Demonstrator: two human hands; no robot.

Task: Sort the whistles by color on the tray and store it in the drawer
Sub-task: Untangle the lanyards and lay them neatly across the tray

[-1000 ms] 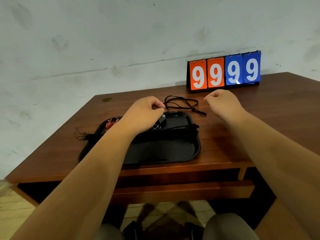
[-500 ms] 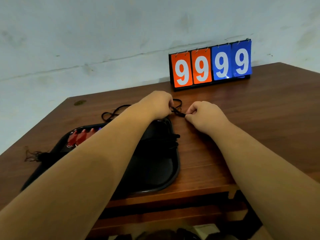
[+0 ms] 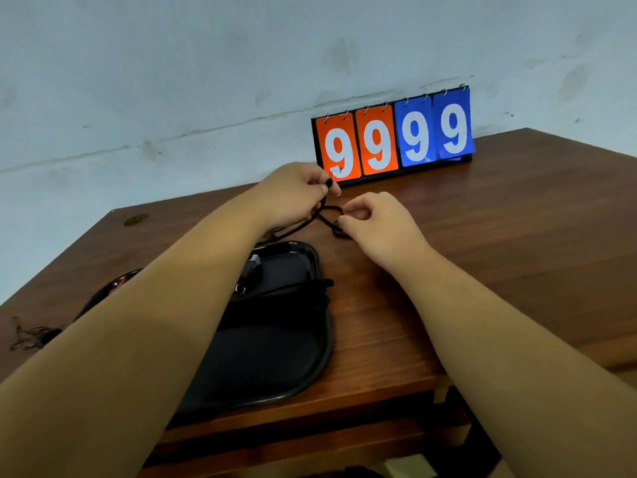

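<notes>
A black tray (image 3: pixel 275 353) lies on the wooden desk, partly under my left forearm. A black whistle (image 3: pixel 250 270) with a metal ring lies at its far end, and more black cords (image 3: pixel 310 291) drape over its right rim. Just beyond the tray, my left hand (image 3: pixel 293 198) pinches a black lanyard cord (image 3: pixel 327 215) and lifts one end. My right hand (image 3: pixel 375 225) pinches the same cord a little lower, close to the desk. The tray's left part and any red whistles there are hidden by my arm.
An orange and blue flip scoreboard (image 3: pixel 393 139) reading 9999 stands at the desk's back against the wall. A tangle of thin cord (image 3: pixel 31 336) lies off the tray's left end. The drawer front (image 3: pixel 310 443) shows below the desk's near edge.
My left hand has risen off the tray with one end of the cord. My right hand came in from the right and took hold of the same cord. The view has shifted.
</notes>
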